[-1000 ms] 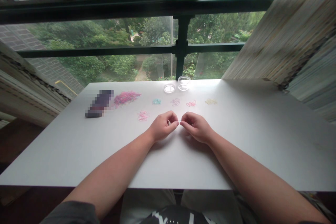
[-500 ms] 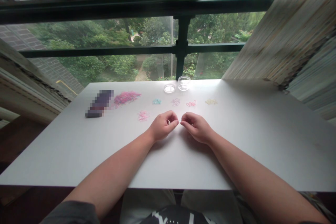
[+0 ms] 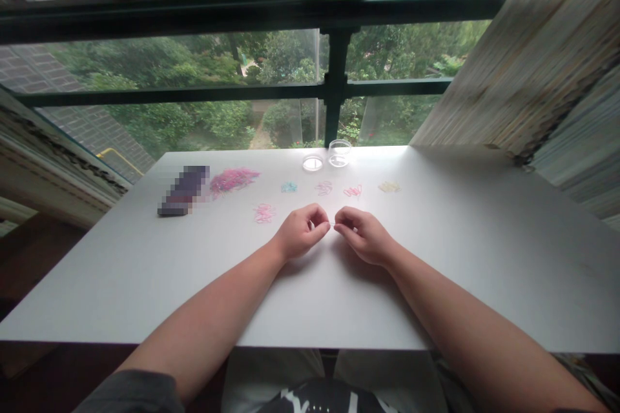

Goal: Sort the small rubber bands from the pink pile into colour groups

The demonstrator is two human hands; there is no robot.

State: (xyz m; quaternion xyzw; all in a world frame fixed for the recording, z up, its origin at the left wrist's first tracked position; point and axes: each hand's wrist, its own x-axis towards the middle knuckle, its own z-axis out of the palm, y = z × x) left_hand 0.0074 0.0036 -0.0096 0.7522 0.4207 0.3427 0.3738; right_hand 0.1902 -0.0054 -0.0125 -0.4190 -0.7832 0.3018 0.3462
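Note:
My left hand (image 3: 305, 231) and my right hand (image 3: 364, 232) meet above the middle of the white table, fingertips almost touching. Each is closed in a pinch. A thin, pale rubber band (image 3: 332, 224) stretches across the narrow gap, one end in each hand; most of it is hidden by the fingers. Just left of my left hand lies a small heap of pink rubber bands (image 3: 264, 213). Beyond the hands, small groups lie in a row: blue rubber bands (image 3: 289, 187), pale pink ones (image 3: 323, 188), brighter pink ones (image 3: 353, 191) and yellowish ones (image 3: 390, 186).
A large pile of mixed pink rubber bands (image 3: 233, 181) lies at the back left, beside a dark pixelated object (image 3: 185, 191). Two clear round dishes, a low one (image 3: 312, 163) and a taller one (image 3: 340, 153), stand near the table's (image 3: 194, 290) back edge. A window and curtains border the table.

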